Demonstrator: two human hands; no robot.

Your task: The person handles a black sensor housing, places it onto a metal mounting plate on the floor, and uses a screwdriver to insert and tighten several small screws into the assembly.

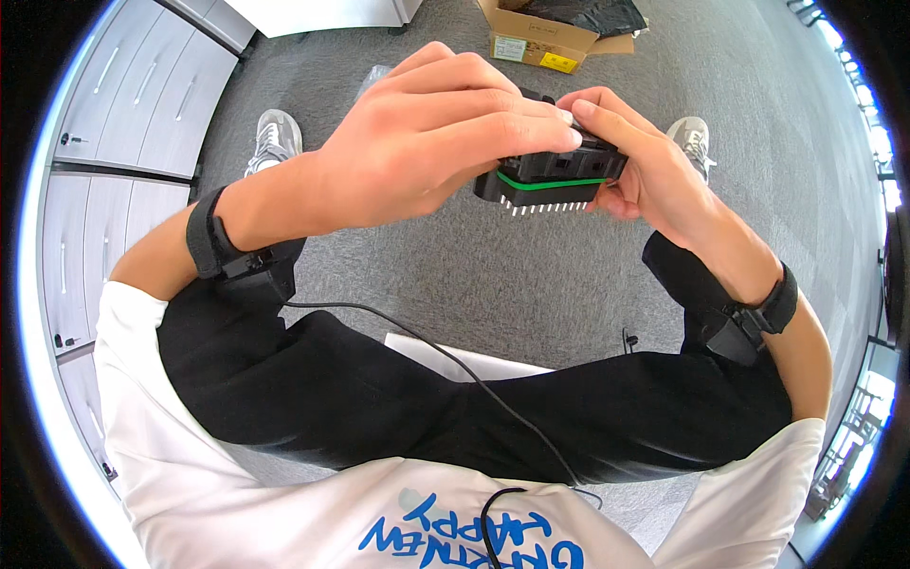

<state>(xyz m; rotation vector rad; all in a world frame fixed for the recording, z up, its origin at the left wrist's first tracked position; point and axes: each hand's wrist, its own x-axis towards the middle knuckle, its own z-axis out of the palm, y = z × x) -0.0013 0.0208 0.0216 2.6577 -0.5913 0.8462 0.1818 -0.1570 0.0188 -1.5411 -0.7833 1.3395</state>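
A black multi-pin electrical connector [548,172] is held up in front of me, over the floor. A green band runs along its side, and a row of pale metal pins sticks out underneath. My left hand [431,133] grips it from the left, fingers laid across the top, with the thumb hidden behind. At the other end, my right hand [654,156] pinches it, thumb on the upper edge and other fingers curled beneath. Both sets of fingertips nearly meet on top, and they cover part of the connector.
An opened cardboard box [542,43] with black plastic inside stands on the grey carpet [417,275] ahead. Light cabinets [142,90] line the left side. A thin black cable [455,360] crosses my lap. My shoes [277,137] rest on either side.
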